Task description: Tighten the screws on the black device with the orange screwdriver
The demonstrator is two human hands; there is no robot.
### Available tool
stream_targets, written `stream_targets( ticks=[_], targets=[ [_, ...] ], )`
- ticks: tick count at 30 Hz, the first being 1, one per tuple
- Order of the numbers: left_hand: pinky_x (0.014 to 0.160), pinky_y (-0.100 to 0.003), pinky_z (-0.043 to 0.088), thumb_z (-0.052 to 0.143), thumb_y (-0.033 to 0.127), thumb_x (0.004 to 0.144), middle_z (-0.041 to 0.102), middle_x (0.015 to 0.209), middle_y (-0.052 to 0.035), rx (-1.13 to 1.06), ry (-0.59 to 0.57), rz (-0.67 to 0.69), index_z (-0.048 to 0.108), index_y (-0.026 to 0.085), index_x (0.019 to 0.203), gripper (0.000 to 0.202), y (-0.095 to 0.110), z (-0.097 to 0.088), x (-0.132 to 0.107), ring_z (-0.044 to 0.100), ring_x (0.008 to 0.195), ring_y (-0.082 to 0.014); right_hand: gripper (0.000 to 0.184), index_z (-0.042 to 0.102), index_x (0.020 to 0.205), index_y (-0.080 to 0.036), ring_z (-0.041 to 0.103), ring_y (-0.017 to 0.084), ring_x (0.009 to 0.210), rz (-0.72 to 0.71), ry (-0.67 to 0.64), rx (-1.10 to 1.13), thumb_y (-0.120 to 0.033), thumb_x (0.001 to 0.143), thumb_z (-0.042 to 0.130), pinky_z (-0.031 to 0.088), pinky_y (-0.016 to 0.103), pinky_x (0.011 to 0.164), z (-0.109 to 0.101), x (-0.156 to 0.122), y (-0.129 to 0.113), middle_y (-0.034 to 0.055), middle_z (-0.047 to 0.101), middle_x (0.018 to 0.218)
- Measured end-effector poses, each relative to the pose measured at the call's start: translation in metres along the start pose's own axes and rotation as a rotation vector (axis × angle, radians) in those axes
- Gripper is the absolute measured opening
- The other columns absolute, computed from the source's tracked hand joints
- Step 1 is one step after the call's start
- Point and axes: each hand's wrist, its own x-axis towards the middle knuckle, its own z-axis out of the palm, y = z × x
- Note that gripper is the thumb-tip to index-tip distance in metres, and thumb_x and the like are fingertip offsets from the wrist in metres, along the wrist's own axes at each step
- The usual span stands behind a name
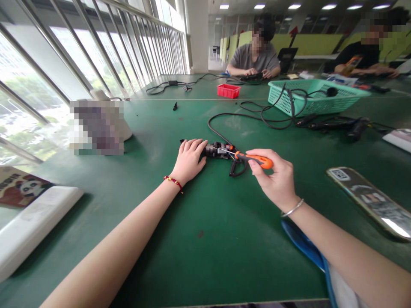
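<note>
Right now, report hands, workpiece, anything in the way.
Left hand on dark device. Right hand gripping orange screwdriver. Device lying on green table. Black cable looping just beyond.

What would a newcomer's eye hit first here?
Likely the orange screwdriver in the right hand, mid-picture, its shaft reaching over the dark device at the left hand's fingertips. Next, probably the mint-green basket at upper right and the small red bin left of it, both on the green table.
</note>
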Motion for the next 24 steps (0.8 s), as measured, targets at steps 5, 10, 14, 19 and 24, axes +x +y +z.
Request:
stream_targets(
  ticks=[5, 10, 14, 19, 24],
  targets=[
    [0.115, -0.047, 0.024, 0.045, 0.027, 0.088, 0.05, 0.138, -0.0087, 0.024, 0.008, 0.011, 0.045, 0.016, 0.136, 0.049, 0.0, 0.0, 0.0, 0.041, 0.129, -0.027, 0.014, 0.067, 0.091, -0.022, 0.065, 0.016, 0.071, 0.035, -0.003, -0.012, -0.032, 0.083, 0.06, 0.05, 0.028, 0.066, -0.001, 0.0, -0.001, 0.0018, 0.073, 0.084],
    [0.116, -0.048, 0.022, 0.043, 0.026, 0.089, 0.05, 0.138, -0.0113, 0.097, -0.005, 0.035, 0.044, 0.013, 0.137, 0.05, 0.003, -0.002, 0.0, 0.042, 0.128, -0.0272, 0.015, 0.067, 0.09, -0.022, 0.064, 0.016, 0.069, 0.055, 0.001, -0.014, -0.033, 0.083, 0.06, 0.049, 0.028, 0.064, -0.001, 0.0, -0.002, 0.0018, 0.073, 0.082],
    [0.116, -0.049, 0.021, 0.041, 0.026, 0.091, 0.049, 0.139, -0.015, 0.183, -0.011, 0.06, 0.043, 0.008, 0.138, 0.05, 0.008, -0.004, 0.0, 0.042, 0.129, -0.0291, 0.018, 0.063, 0.098, -0.022, 0.064, 0.017, 0.073, 0.052, -0.006, -0.004, -0.029, 0.082, 0.059, 0.051, 0.029, 0.069, 0.0, 0.0, -0.002, 0.0022, 0.07, 0.087],
    [0.116, -0.051, 0.02, 0.038, 0.022, 0.091, 0.046, 0.14, -0.0193, 0.257, -0.002, 0.095, 0.042, 0.003, 0.138, 0.051, 0.015, -0.005, 0.0, 0.041, 0.13, -0.0315, 0.036, 0.053, 0.11, -0.021, 0.063, 0.017, 0.073, 0.042, 0.042, 0.053, -0.022, 0.075, 0.062, 0.052, 0.029, 0.068, 0.002, 0.0, -0.001, 0.0009, 0.063, 0.082],
    [0.117, -0.051, 0.02, 0.036, 0.016, 0.089, 0.047, 0.14, -0.017, 0.265, 0.002, 0.127, 0.043, 0.005, 0.137, 0.05, 0.019, -0.005, 0.0, 0.041, 0.131, -0.0297, 0.013, 0.059, 0.088, -0.023, 0.062, 0.016, 0.063, 0.137, 0.051, -0.047, -0.029, 0.076, 0.063, 0.05, 0.029, 0.061, 0.001, 0.001, -0.002, -0.001, 0.065, 0.07]
  ],
)
